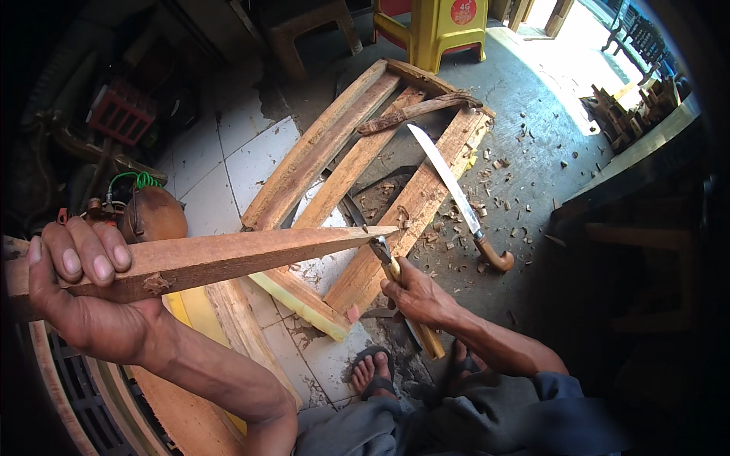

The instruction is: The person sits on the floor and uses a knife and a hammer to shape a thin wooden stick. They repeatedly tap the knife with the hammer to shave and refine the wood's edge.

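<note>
My left hand (95, 296) is wrapped round the thick end of a long reddish wooden beam (228, 256), held up level across the view. The beam narrows to a pale, cut point at its right end. Closed on the handle of a hand tool (391, 266) is my right hand (420, 295). This tool has a small metal head and a yellow-brown handle; its head is close by the beam's tip, and I cannot tell whether they touch. A long knife (446, 175) with a curved wooden handle lies to the right, its blade over a plank.
A wooden frame of planks (334, 194) lies on the floor, with a rough stick (418, 112) across it. Wood shavings (498, 163) are scattered to its right. Yellow stool (449, 38) stands behind; red crate (122, 110) sits left. My sandalled feet (372, 372) are below.
</note>
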A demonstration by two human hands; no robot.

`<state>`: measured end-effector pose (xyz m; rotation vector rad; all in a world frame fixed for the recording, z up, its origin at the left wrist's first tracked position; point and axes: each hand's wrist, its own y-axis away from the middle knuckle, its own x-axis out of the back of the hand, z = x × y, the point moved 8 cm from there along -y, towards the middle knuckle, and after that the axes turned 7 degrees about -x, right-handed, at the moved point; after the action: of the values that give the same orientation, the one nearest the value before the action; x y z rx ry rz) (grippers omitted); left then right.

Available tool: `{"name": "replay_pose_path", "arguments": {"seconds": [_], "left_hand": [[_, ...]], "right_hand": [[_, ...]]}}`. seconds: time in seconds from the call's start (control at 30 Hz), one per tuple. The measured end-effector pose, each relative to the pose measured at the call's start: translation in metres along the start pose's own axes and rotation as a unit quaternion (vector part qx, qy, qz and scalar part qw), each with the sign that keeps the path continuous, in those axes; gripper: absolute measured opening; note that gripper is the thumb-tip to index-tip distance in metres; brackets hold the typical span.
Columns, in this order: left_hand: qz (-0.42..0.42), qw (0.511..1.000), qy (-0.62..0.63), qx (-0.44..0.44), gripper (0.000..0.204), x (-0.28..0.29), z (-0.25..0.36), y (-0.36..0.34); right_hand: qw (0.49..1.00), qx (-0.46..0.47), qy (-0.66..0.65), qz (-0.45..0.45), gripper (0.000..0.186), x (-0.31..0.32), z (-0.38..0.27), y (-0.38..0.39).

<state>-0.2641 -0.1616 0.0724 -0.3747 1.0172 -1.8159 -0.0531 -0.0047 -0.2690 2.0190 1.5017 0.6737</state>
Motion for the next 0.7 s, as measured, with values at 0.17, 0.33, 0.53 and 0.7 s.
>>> {"name": "replay_pose_path", "arguments": {"seconds": [0.17, 0.33, 0.53, 0.7], "left_hand": [[-0.026, 1.000, 0.013, 0.006, 0.033, -0.004, 0.002, 0.004], [0.007, 1.000, -0.007, -0.001, 0.033, -0.005, 0.006, 0.004], [0.005, 1.000, -0.003, -0.003, 0.033, -0.008, 0.006, 0.003], [0.012, 1.000, -0.008, 0.000, 0.034, 0.001, 0.002, 0.003]], "right_hand": [[0.998, 0.036, 0.042, 0.035, 0.044, 0.002, 0.002, -0.003], [0.993, 0.040, 0.080, 0.082, 0.040, 0.005, -0.003, -0.004], [0.987, 0.068, 0.083, 0.123, 0.033, 0.010, 0.000, -0.011], [0.988, 0.070, 0.089, 0.104, 0.033, 0.011, -0.002, -0.015]]}}
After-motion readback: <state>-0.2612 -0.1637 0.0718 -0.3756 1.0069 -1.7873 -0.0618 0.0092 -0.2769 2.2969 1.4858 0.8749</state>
